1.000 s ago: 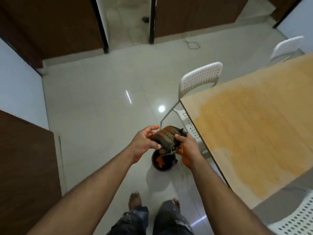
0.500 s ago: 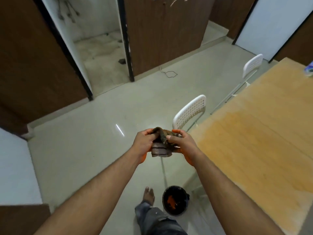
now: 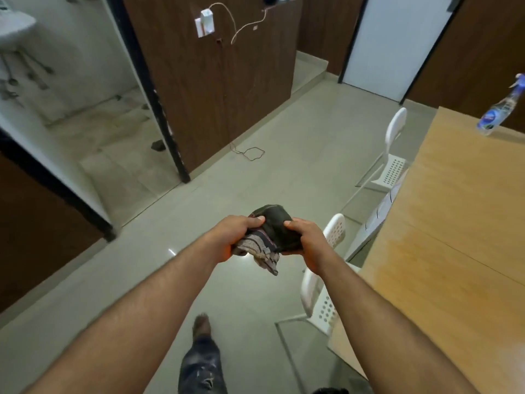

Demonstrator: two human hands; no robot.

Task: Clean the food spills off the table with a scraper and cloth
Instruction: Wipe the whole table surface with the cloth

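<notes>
A bunched, dark, striped woven cloth (image 3: 267, 237) is gripped mid-air over the glossy tiled floor (image 3: 255, 177) by left hand (image 3: 235, 237) and right hand (image 3: 305, 243), beside the wooden table (image 3: 454, 237); possibly damp.

Dark woven cloth (image 3: 270, 234), matt wooden table (image 3: 454, 237), glossy tiled floor (image 3: 255, 180), white perforated plastic chairs (image 3: 321, 302).

Dark striped cloth (image 3: 267, 237); orange-brown table (image 3: 460, 251); white chairs (image 3: 393, 155).
</notes>
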